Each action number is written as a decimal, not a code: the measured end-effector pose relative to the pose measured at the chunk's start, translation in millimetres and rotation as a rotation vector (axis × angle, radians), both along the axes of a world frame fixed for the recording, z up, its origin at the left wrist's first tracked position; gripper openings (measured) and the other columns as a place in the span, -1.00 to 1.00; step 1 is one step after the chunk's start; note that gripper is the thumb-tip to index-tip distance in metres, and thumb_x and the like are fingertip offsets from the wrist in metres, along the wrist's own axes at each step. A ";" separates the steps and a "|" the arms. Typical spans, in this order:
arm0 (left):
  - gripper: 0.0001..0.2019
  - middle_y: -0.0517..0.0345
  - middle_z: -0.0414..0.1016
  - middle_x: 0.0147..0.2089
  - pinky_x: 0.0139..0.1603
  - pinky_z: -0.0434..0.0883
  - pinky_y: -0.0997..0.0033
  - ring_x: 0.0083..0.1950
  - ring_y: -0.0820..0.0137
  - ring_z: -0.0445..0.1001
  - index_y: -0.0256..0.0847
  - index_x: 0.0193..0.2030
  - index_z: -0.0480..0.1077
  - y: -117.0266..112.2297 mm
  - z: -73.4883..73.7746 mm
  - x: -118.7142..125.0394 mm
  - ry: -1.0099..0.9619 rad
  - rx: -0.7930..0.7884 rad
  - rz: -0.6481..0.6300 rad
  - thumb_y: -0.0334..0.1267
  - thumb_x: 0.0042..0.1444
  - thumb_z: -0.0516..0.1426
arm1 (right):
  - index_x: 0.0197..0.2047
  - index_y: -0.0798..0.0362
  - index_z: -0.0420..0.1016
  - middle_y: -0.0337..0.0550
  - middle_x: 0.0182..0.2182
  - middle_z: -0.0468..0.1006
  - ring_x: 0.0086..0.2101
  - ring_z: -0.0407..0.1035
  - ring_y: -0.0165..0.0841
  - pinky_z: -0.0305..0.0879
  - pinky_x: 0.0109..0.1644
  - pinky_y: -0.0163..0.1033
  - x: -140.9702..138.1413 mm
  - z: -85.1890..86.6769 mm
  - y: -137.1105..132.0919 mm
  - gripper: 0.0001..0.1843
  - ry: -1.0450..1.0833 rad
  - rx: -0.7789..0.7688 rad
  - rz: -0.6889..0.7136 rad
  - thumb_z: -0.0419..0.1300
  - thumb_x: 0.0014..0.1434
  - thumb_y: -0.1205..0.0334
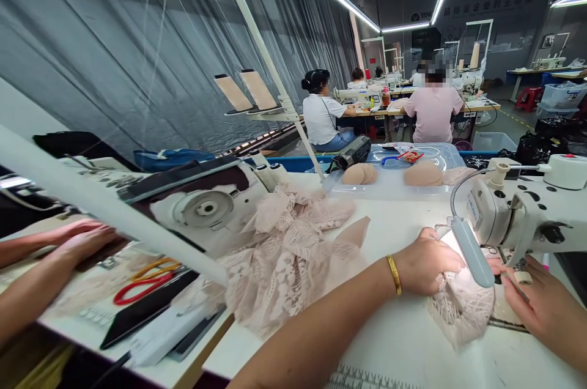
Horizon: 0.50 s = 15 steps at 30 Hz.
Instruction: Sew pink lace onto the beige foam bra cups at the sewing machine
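A piece of pale pink lace [461, 309] lies at the needle of a white sewing machine [493, 211], lit by a small grey lamp [472, 252]. My left hand [426, 262], with a gold bangle on its wrist, is closed on the lace's upper left edge. On the other side of the needle, my right hand [543, 297] is closed, fingertips by the presser foot. What those fingers hold is not clear; the lamp and machine head partly hide the spot. A heap of similar lace [293, 254] spreads over the table left of my left forearm.
Behind the lace stands a clear plastic tray [385, 190] with beige moulded cups [360, 174]. A slanted thread-stand pole [257, 28] crosses the left side. A co-worker's hands [87, 242] and red-handled scissors [143, 291] are on the adjoining table. Seated people work farther back.
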<state>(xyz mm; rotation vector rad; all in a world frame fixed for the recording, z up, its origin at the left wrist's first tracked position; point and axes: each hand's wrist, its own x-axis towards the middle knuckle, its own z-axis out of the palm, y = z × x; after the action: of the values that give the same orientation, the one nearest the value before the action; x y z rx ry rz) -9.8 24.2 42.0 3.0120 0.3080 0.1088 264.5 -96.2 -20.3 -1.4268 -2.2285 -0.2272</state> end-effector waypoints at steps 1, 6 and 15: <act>-0.50 0.08 0.65 0.11 0.15 0.13 0.09 0.13 0.13 0.50 -0.02 0.12 0.53 -0.7 -0.6 0.0 0.004 -0.002 0.000 -0.47 0.03 0.14 | -0.08 -0.11 0.64 0.00 -0.24 0.69 -0.05 0.58 0.00 0.50 0.18 0.17 -0.8 0.8 0.7 -0.66 0.010 0.001 0.001 0.01 0.44 0.15; -0.48 0.10 0.64 0.14 0.15 0.13 0.08 0.13 0.13 0.49 0.01 0.15 0.51 -5.2 -0.8 0.7 0.022 -0.012 0.012 -0.46 0.03 0.15 | -0.05 -0.07 0.60 -0.01 -0.12 0.71 -0.03 0.59 -0.05 0.54 0.06 0.06 -7.0 6.3 -1.1 -0.67 0.031 0.072 -0.015 0.00 0.49 0.10; -0.52 0.09 0.57 0.22 0.15 0.13 0.05 0.15 0.14 0.45 0.04 0.18 0.48 -9.6 6.4 -8.6 0.039 -0.022 0.027 -0.42 0.14 0.16 | 0.20 -0.11 0.46 -0.12 -0.12 0.69 -0.12 0.57 -0.14 0.44 0.02 0.02 -10.5 9.0 -9.8 -0.70 0.075 0.119 0.055 0.05 0.50 0.20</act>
<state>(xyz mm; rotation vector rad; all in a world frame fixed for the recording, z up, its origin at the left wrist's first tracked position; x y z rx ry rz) -18.4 14.6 48.5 2.9922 0.3508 0.0492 254.0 -106.0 -11.3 -1.2886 -2.1529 -0.2786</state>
